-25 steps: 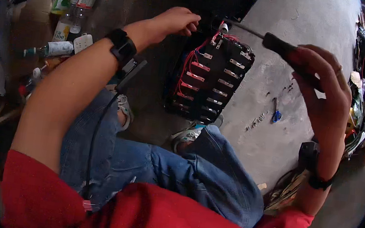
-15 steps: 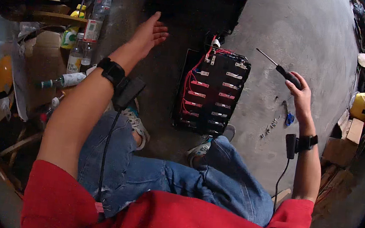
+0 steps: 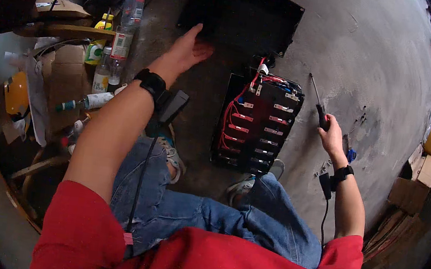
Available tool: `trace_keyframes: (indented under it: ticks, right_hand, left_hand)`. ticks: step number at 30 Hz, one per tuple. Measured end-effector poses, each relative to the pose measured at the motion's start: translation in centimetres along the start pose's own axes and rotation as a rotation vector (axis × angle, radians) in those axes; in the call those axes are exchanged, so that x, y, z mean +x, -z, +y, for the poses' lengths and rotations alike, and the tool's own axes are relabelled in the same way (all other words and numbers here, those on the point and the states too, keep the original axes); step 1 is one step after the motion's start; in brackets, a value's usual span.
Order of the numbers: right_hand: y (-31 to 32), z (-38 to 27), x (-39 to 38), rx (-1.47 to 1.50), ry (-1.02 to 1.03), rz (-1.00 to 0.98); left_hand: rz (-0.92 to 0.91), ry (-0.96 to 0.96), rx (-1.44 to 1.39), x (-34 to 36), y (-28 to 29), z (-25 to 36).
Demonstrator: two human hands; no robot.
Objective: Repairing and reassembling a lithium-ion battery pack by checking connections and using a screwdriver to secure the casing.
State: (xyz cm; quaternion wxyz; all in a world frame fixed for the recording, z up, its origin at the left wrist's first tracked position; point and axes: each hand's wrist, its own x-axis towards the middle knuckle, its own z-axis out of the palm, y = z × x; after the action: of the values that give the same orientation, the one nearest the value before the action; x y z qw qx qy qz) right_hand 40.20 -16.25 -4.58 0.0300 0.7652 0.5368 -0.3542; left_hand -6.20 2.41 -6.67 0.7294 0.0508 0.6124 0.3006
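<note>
Screwdriver [image 3: 321,114] sits in our right hand [image 3: 332,137], fingers wrapped around it — our left hand [image 3: 187,53], thumb and fingers wide, is near the black panel [image 3: 243,14]. Between our hands, the black box [image 3: 257,126] with red wires [image 3: 255,80] rests on the floor [image 3: 380,63].

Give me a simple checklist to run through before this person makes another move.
1. Screwdriver gripped by its handle: ok, in the right hand.
2. Screwdriver tip away from the black pack: ok, it is off to the pack's right.
3. Left hand free: ok, open and holding nothing.
4. Left hand apart from the black panel: cannot tell; they overlap in view.
5. Metal strips covered: not ok, they lie exposed.
6. Small metal pieces gathered up: not ok, scattered on the floor.
</note>
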Motion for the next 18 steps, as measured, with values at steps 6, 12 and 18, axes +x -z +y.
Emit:
trace_keyframes:
  ticks: [6,12,18]
  right_hand:
    - [-0.5,0.5,0.8,-0.022,0.045,-0.075]
    - [2.6,-1.5,2.6,-0.006,0.059,0.007]
    - [5.3,-8.4,4.2,0.499,0.009,-0.082]
  left_hand:
    - [-0.058,0.049,-0.058,1.8,-0.6,-0.8]
    - [-0.104,0.07,-0.233,2.5,-0.6,-1.3]
    - [-0.162,-0.129,-0.175,0.5,-0.3,-0.6]
